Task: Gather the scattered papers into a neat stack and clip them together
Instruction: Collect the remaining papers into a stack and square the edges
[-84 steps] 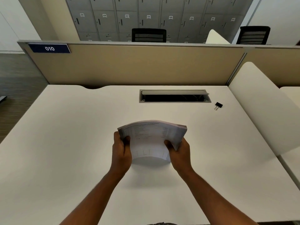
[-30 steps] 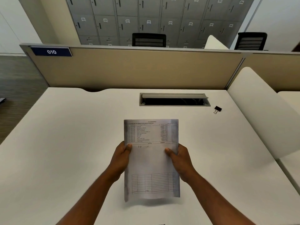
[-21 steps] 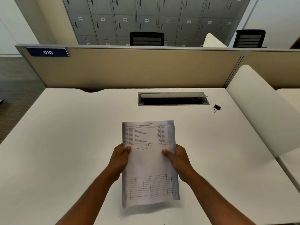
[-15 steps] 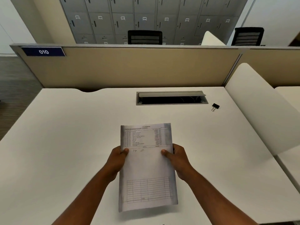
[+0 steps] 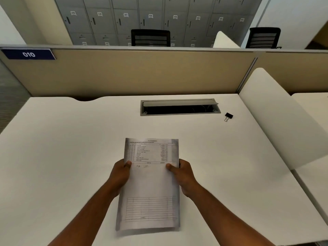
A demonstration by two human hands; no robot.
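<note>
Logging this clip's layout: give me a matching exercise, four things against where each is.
Things:
1. papers
2. clip
3. cable tray
4. 010 sign

Places:
A. on the partition, far left
B. loose on the desk, right of the tray
C. held between left hand and right hand
D. set into the desk, far middle

Pairs: 1-C, 2-B, 3-D, 4-A

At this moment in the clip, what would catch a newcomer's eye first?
The stack of papers in the middle of the white desk, printed side up, held at its side edges by the left hand and the right hand, thumbs on top. Next, the small black binder clip lying alone far to the right, beside the open cable slot. The blue 010 sign sits on the partition at upper left.
</note>
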